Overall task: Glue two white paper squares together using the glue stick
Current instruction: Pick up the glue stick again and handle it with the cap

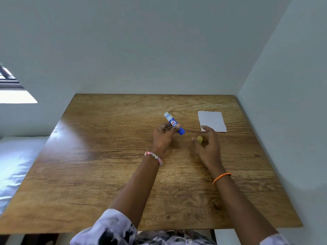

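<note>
Glue stick, a blue plastic tube with a white end and a red-and-white label (pixel 174 123), lies slanted in the left hand (pixel 163 138), whose grip is pinched around the lower half of the barrel between thumb and fingertips; the white end points away from the person, towards the far wall. Right hand (pixel 208 144) hovers just beside it with fingers loosely spread, and a small yellowish cap (pixel 200 139) sits at its thumb and forefinger, apparently pinched there, though contact is too small to confirm. Judgement: the cap has been taken off so the stick can be applied, and the two hands are kept close for that reason. White paper (pixel 212 121), a squarish sheet, lies flat on the wood-grain table (pixel 106 174) just beyond the right hand, whose fingertips overlap its near corner. Only one sheet outline is distinguishable; whether a second square lies beneath it cannot be told. Surroundings: pale walls meet at the right rear corner, a white bed surface (pixel 16 165) runs along the left edge, and a window is partly visible at upper left. Nothing obstructs the path from glue stick to paper.
</note>
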